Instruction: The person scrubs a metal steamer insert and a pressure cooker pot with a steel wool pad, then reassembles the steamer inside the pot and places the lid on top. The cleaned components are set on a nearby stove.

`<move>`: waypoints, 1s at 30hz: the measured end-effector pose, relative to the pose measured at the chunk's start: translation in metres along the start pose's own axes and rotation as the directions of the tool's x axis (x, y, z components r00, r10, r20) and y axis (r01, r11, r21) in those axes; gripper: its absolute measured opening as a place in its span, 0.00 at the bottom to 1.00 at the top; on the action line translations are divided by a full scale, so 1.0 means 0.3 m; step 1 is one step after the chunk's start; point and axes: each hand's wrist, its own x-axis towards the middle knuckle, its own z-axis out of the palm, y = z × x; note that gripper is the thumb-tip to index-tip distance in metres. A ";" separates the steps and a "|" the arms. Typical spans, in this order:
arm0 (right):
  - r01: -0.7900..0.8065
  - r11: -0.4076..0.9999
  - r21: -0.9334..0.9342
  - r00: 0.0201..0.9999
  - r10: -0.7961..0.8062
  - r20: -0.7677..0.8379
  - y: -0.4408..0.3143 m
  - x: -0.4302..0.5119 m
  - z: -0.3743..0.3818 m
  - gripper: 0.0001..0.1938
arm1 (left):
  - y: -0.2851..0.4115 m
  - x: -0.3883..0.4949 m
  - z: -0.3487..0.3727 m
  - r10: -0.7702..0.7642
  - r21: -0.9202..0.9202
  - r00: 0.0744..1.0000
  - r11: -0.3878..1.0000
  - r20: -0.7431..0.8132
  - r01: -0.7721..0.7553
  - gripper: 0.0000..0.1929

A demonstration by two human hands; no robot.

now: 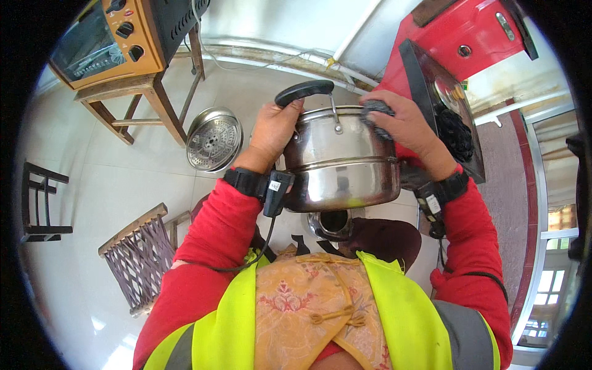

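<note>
A stainless steel pot (342, 180) with a seam around its middle is held up in front of me, its side facing me. My left hand (277, 127) grips it at the upper left, the thumb beside the black loop handle (305, 91). In my right hand (407, 121) is a dark grey scouring pad (377, 118), pressed on the pot's upper right side near the rim. A metal vessel with a dark round opening (334, 221) is partly visible below the pot, by my knee.
A perforated steamer tray (212, 141) lies on the floor at left. Beyond it, an orange toaster oven (127, 41) sits on a wooden stool (155, 88). A woven-strap stool (138, 263) is at lower left, a dark chair (46, 203) farther left. Red furniture (455, 41) and a black-edged panel (428, 83) stand at right.
</note>
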 end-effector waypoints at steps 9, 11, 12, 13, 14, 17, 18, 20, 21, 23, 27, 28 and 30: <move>-0.252 0.948 0.194 0.957 0.274 -0.095 0.060 -0.017 0.029 0.15 | 0.023 -0.018 -0.004 0.042 -0.106 0.996 0.993 -0.078 -0.050 0.14; -0.011 0.998 0.064 0.999 0.014 -0.041 0.059 -0.021 0.027 0.14 | 0.013 -0.027 0.019 0.034 0.068 0.999 0.997 -0.004 -0.034 0.14; 0.021 0.998 0.051 0.999 -0.022 0.029 0.057 -0.024 0.026 0.14 | 0.006 -0.033 0.042 0.088 -0.062 0.994 0.995 0.059 -0.084 0.13; 0.099 0.993 0.061 0.987 -0.106 0.121 0.054 -0.025 0.024 0.13 | 0.000 -0.032 0.041 0.108 -0.085 0.994 0.991 0.018 -0.106 0.14; 0.146 0.989 -0.018 0.988 -0.145 0.051 0.052 -0.028 0.022 0.14 | -0.007 -0.032 0.039 0.095 -0.100 0.995 0.991 0.020 -0.092 0.14; -0.311 0.937 0.157 0.946 0.321 -0.040 0.044 -0.034 0.025 0.15 | -0.021 -0.014 0.015 0.066 -0.162 0.996 0.984 -0.055 -0.074 0.14; -0.340 0.923 0.177 0.937 0.349 -0.019 0.044 -0.032 0.025 0.16 | -0.025 -0.012 0.012 0.058 -0.130 0.998 0.990 -0.012 -0.059 0.14; -0.055 0.998 0.020 0.998 0.054 0.014 0.045 -0.026 0.021 0.12 | -0.030 -0.013 0.028 0.090 -0.109 0.996 0.990 0.002 -0.089 0.14; 0.112 0.992 -0.053 0.993 -0.110 0.040 0.045 -0.026 0.018 0.10 | -0.033 -0.021 0.046 0.099 -0.121 0.995 0.988 0.006 -0.097 0.14; 0.054 0.992 -0.113 0.993 -0.040 0.115 0.048 -0.022 0.009 0.17 | -0.032 -0.029 0.053 0.098 -0.152 0.995 0.984 0.034 -0.091 0.14; -0.162 0.979 0.123 0.987 0.163 0.006 0.050 -0.034 -0.001 0.16 | -0.025 -0.024 0.012 0.025 -0.202 0.998 0.979 -0.053 -0.036 0.13; -0.322 0.920 0.221 0.942 0.335 -0.023 0.049 -0.036 -0.003 0.16 | -0.020 -0.016 -0.001 0.043 -0.252 0.998 0.966 -0.039 -0.052 0.12; -0.144 0.986 0.084 0.989 0.145 -0.003 0.048 -0.037 -0.002 0.16 | -0.015 -0.006 0.001 -0.047 -0.189 0.999 0.981 -0.005 0.046 0.12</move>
